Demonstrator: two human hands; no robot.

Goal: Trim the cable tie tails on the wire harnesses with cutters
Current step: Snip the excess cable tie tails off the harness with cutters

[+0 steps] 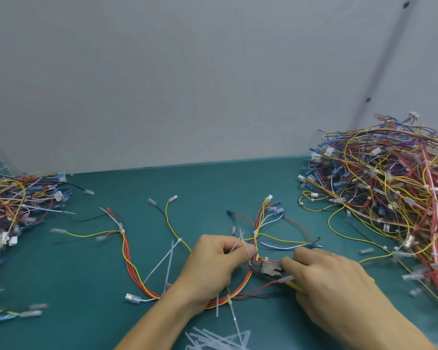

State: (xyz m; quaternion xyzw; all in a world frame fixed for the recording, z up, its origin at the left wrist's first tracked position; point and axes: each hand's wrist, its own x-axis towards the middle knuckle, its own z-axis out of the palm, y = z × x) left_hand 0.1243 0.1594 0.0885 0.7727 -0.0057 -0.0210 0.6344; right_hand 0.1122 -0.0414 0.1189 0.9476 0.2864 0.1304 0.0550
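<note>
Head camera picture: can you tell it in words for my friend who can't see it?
A person's left hand pinches a white cable tie tail on a colourful wire harness while the right hand holds cutters beside it, over a green table. A big heap of harnesses lies to the right, a smaller heap to the left.

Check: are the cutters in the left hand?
No, the right hand grips the cutters, while the left hand pinches a white cable tie tail.
</note>
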